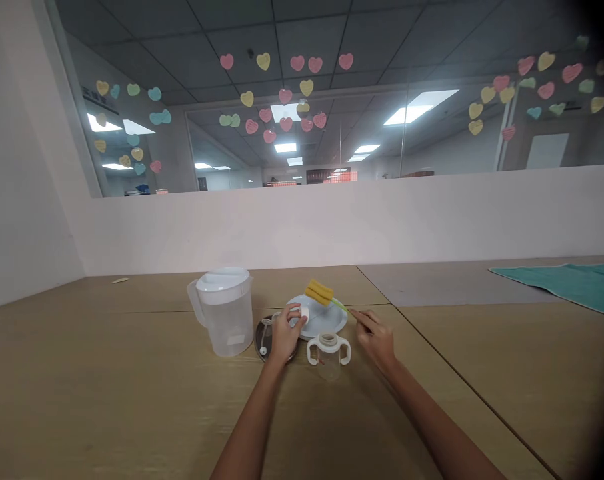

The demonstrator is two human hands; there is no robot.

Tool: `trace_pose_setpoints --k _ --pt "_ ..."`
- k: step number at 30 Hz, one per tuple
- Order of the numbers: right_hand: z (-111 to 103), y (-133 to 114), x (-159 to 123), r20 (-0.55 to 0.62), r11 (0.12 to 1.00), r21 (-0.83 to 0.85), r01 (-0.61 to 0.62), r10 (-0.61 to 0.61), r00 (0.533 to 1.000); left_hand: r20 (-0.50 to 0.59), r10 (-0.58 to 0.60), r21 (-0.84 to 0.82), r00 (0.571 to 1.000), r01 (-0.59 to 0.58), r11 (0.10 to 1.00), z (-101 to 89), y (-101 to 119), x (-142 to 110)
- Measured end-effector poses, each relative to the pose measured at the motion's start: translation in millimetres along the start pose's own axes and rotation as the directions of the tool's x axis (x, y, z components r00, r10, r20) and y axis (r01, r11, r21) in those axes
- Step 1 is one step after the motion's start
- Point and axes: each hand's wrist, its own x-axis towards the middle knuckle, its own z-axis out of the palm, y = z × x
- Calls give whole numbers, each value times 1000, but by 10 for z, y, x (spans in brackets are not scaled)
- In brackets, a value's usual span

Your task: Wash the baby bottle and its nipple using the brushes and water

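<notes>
Pinched in the fingers of my left hand (285, 335) is a small white cap (305, 314), over the left part of a white plate (339, 324). My right hand (375, 336) is closed round the thin green handle of a bottle brush (319, 292), whose yellow sponge head points left above the plate's far side. In front of the plate, between my wrists, a clear sippy bottle (329, 363) with two white handles stands upright, its top uncovered. Partly behind my left hand lies a dark round dish (259, 340) with a white straw piece (263, 348) on it.
To the left stands a translucent pitcher (228, 320) with a white lid. A teal cloth (572, 283) lies at the far right, and a small flat scrap (121, 281) at the far left. A white wall (332, 227) with a window above borders the table's back.
</notes>
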Motion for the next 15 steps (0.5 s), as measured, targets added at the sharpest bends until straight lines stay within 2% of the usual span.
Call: trace_pose_setpoints --k 4,7,9,12,15 --pt "35 17 -28 86 998 -45 32 -29 996 -19 -75 -325 997 65 943 11 87 -6" --pt "49 49 -52 117 994 -91 68 -57 991 -41 -78 -398 996 55 916 21 143 -10" --pt "49 57 -69 98 987 -91 131 -122 988 -90 -54 -350 994 19 937 16 147 -6" --pt "37 42 -84 68 967 -54 247 -243 968 -196 -22 -149 980 -8 989 -30 98 9" --pt "10 19 -74 43 959 -31 283 -281 959 -306 -31 114 951 70 991 -130 26 23"
